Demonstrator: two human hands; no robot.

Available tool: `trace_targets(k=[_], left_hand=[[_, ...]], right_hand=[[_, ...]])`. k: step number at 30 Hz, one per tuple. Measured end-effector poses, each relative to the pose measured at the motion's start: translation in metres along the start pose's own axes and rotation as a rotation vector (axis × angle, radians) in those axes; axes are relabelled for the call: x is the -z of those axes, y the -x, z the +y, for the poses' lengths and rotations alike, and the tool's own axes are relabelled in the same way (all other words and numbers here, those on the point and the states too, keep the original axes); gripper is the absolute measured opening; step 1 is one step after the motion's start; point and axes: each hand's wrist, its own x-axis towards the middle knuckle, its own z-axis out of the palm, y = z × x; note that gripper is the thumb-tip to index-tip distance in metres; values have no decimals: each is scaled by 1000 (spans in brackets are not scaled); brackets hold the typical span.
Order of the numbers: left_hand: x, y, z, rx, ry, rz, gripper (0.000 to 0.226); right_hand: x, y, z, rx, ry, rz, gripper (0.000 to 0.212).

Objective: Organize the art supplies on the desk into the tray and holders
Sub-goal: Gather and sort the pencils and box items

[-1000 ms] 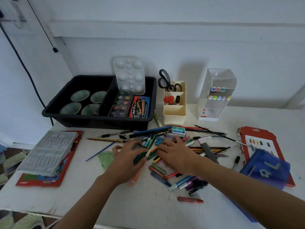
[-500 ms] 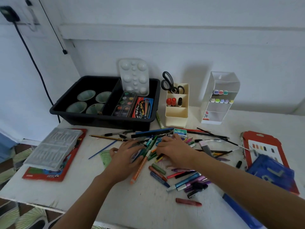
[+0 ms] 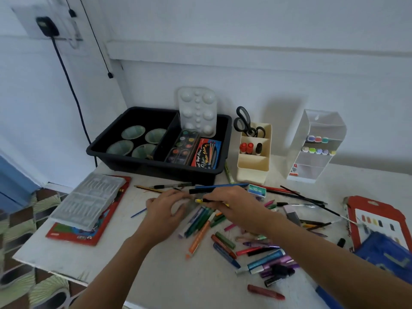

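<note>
In front of the tray [image 3: 156, 169], the right hand [image 3: 236, 208] hides most of the yellow-tipped pen [image 3: 199, 200] it grips and part of the pen pile [image 3: 200, 221], while blur leaves it unclear whether the left hand [image 3: 165, 210] holds anything. Far right of the tray, the blue folder [image 3: 383, 253] is cut by the frame edge and covers the red card [image 3: 356, 201] at its near end. Left-front of the tray, the grey case [image 3: 89, 199] covers most of the book [image 3: 73, 236].
</note>
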Motion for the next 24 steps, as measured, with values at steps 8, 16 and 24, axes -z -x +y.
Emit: trace_targets(k=[8, 16, 24], left_hand=[[72, 10, -79, 350, -225, 290, 34], [106, 12, -151, 567, -299, -17, 93], [118, 18, -166, 508, -221, 62, 105]], right_hand=[[-35, -64, -36, 47, 84, -41, 33], [-89, -120, -35, 44, 381, -132, 29], [-110, -139, -21, -83, 478, -39, 22]])
